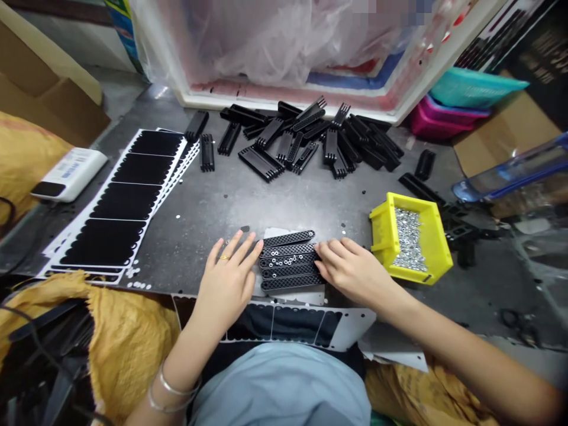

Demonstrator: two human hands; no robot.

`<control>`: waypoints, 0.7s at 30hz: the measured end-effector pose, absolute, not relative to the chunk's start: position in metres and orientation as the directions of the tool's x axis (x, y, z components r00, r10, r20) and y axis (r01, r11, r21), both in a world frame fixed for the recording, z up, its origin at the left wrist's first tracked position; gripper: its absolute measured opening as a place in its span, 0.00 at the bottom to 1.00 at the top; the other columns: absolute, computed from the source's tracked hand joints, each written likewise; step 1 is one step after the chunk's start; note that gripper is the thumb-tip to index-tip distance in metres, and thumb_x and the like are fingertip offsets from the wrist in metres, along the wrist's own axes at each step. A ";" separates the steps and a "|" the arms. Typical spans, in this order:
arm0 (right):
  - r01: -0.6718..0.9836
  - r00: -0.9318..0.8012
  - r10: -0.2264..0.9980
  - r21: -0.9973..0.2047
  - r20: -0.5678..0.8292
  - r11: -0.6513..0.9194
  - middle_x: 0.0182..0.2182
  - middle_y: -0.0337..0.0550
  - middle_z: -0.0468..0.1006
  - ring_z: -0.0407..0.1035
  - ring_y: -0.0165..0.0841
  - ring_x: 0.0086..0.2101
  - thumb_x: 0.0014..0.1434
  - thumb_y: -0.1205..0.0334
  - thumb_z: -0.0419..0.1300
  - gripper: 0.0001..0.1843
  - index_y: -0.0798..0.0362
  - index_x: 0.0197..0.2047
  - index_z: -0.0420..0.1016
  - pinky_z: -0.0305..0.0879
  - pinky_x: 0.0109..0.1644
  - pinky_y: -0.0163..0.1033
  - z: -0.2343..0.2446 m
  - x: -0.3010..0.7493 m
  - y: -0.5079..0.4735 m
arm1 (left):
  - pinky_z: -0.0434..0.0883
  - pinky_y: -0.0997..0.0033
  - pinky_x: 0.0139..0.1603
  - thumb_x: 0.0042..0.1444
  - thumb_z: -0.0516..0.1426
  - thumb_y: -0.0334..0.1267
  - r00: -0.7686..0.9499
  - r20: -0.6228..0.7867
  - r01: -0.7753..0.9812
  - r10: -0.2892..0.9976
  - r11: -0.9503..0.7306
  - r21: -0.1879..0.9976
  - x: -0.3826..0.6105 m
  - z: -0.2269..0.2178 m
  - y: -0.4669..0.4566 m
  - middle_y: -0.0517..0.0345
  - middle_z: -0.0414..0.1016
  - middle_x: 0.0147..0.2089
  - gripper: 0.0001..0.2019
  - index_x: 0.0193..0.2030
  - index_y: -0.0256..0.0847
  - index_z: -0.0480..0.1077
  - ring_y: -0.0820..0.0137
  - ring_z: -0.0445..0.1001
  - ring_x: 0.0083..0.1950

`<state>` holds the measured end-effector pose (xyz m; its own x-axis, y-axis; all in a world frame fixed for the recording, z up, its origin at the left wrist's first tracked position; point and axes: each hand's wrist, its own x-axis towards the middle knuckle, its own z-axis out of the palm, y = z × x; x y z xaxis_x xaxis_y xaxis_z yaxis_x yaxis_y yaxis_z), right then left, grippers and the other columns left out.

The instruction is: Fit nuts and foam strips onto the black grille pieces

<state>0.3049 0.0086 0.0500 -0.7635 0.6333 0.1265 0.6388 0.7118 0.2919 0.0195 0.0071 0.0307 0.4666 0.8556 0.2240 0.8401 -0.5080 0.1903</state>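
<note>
Even, bright indoor light lies across your steel workbench [231, 201], with glare along its far edge and soft shadows under your left hand [226, 290] and right hand [352, 272]. Wide-angle distortion bends the view's margins; a pixelated patch blurs the plastic sheeting [284, 47] above.

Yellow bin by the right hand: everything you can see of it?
The yellow plastic bin is an open-topped parts bin with thick, stepped walls, standing at a slight angle on the grey metal worktop. Small silver metal pieces, probably washers, fill its inside partway. The right hand is near it, not touching.
</note>
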 end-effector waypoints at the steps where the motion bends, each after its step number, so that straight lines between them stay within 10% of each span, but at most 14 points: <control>1: 0.635 -0.767 0.630 0.274 0.117 0.722 0.45 0.54 0.81 0.69 0.43 0.44 0.73 0.65 0.54 0.14 0.58 0.45 0.82 0.65 0.47 0.49 0.052 0.308 0.010 | 0.59 0.40 0.72 0.66 0.51 0.29 0.474 0.246 0.829 0.845 -0.523 0.200 0.019 0.030 0.009 0.51 0.70 0.71 0.23 0.66 0.42 0.70 0.50 0.65 0.73; 12: 0.791 -0.483 0.807 -0.225 0.340 0.569 0.36 0.43 0.81 0.69 0.34 0.36 0.73 0.62 0.58 0.11 0.53 0.41 0.80 0.59 0.39 0.42 0.033 0.284 0.012 | 0.62 0.48 0.72 0.69 0.57 0.29 0.561 0.497 0.651 0.662 -0.724 0.229 0.013 0.018 0.019 0.56 0.83 0.57 0.14 0.58 0.44 0.75 0.62 0.80 0.60; 21: 0.759 -0.630 0.683 0.111 0.369 0.641 0.41 0.50 0.84 0.72 0.38 0.39 0.71 0.66 0.57 0.12 0.60 0.53 0.79 0.63 0.41 0.45 0.038 0.308 -0.017 | 0.62 0.51 0.72 0.68 0.58 0.28 0.517 0.510 0.693 0.688 -0.686 0.221 0.014 0.015 0.007 0.51 0.81 0.60 0.17 0.62 0.42 0.72 0.61 0.79 0.62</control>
